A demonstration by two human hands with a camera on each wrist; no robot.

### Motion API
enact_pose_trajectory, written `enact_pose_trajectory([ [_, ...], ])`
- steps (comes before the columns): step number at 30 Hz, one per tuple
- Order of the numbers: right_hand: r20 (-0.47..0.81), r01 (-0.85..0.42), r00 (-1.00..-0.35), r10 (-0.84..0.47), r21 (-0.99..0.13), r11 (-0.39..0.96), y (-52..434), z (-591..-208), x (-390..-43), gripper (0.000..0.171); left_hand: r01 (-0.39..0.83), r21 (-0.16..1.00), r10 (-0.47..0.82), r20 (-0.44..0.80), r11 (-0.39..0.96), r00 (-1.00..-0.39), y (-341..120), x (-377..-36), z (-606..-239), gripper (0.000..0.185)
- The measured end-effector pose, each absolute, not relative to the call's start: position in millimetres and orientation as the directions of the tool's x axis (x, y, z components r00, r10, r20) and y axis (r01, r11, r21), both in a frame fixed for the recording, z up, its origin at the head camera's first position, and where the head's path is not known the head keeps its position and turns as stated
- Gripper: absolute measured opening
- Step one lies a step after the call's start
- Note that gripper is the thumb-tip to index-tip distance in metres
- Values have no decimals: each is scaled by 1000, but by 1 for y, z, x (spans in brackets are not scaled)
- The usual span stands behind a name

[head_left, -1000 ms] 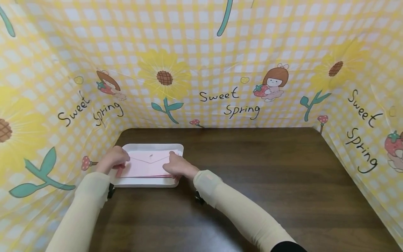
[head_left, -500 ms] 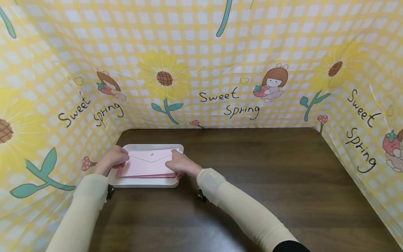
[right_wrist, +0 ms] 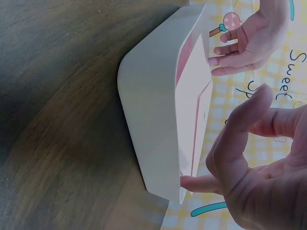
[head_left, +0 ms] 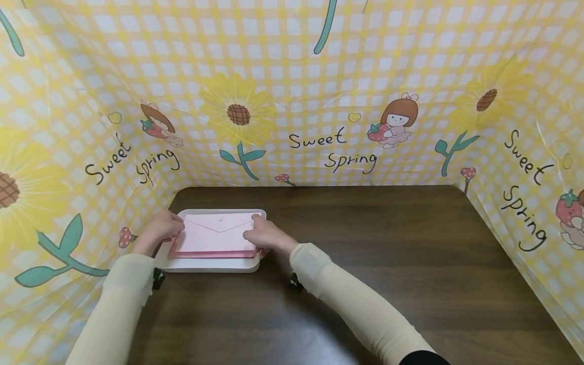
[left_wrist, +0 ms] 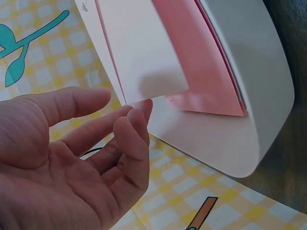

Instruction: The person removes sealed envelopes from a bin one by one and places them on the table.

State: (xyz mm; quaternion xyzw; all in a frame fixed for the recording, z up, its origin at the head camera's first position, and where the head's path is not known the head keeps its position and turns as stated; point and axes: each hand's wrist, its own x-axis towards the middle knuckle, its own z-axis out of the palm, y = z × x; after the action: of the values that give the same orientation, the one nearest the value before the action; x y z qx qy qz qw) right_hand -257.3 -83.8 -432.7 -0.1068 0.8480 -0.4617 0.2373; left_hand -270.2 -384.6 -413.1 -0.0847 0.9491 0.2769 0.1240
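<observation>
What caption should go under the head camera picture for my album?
Two hands, the left hand and the right hand, touch the ends of a pale pink envelope in a white tray on a dark table.

Looks like a makeshift tabletop recording booth, not a lived-in room: a dark wood table (head_left: 365, 263) walled on three sides by yellow gingham sheeting (head_left: 292, 76) printed with sunflowers and "Sweet Spring" lettering.

Bright, even light; head view bends at its edges; wrist views dimmer, near fingers soft, shadows faint.
</observation>
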Motion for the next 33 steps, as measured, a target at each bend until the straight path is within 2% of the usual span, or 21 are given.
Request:
enact_pose_trajectory([
  [10, -290, 45, -872, -394, -849, 526, -78, -425, -257, 71, -206, 531, -59, -280, 822, -958, -388, -271, -413, 44],
  [21, -275, 52, -888, -370, -857, 512, -71, -417, -259, 69, -207, 559, -48, -285, 803, -957, -380, -269, -404, 52],
  [30, -236, 36, -911, -339, -863, 504, -63, -418, -264, 67, -204, 554, -59, -268, 807, -962, -380, -271, -410, 50],
  [33, -206, 15, -920, -334, -870, 493, -59, -419, -266, 55, -199, 568, -52, -263, 798, -963, -380, -271, -413, 51],
])
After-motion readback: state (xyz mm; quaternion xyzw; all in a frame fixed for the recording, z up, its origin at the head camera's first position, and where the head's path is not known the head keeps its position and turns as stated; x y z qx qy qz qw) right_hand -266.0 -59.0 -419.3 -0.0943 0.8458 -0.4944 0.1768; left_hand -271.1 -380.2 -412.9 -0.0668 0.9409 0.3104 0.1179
